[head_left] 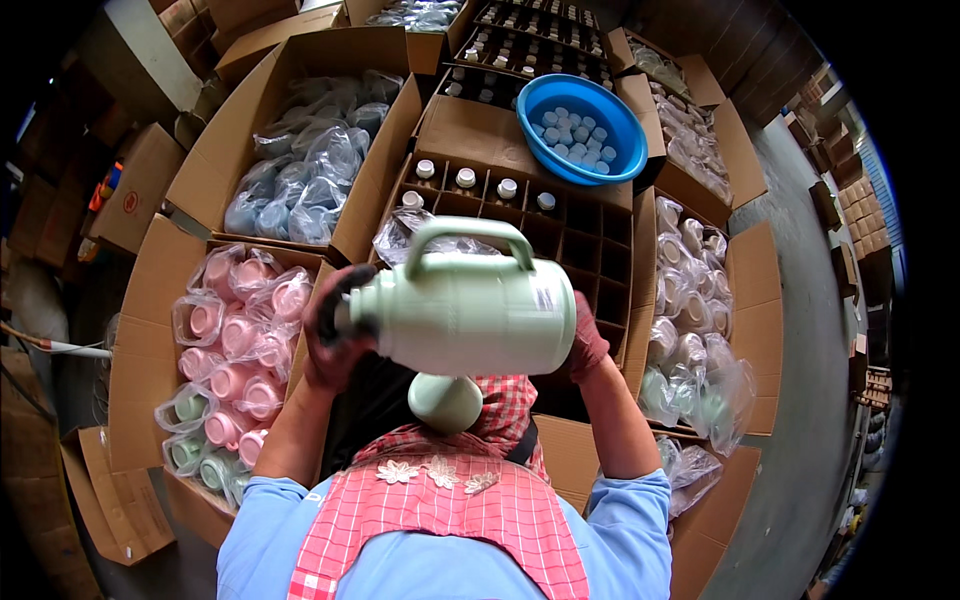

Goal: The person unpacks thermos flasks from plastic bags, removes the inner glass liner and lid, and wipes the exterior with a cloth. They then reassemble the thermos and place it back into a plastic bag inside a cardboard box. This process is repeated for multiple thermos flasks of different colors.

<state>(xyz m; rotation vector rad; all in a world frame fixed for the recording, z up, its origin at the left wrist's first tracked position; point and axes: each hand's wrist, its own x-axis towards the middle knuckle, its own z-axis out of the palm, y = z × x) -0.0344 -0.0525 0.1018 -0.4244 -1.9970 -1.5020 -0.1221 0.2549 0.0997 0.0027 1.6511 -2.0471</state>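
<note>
A pale green vacuum jug [465, 310] with a loop handle lies on its side in front of my chest, held between both gloved hands. My left hand [338, 335] is closed round its narrow neck end; the fingers there are partly blurred. At the broad base end, my right hand [590, 342] grips, its fingers partly hidden behind the jug. Below the jug, over my lap, is a rounded pale green piece [446, 403], its upper part hidden. Just beyond the jug stands a divided carton [588, 250] with several white-capped items in its compartments and a crumpled clear plastic bag [398, 236].
A blue basin [632, 135] with many white caps sits on the far part of the divided carton. To the left are cartons of bagged pink jugs [238, 335] and bagged bluish ones [300, 190]. Bagged pale jugs [690, 290] fill a carton at the right.
</note>
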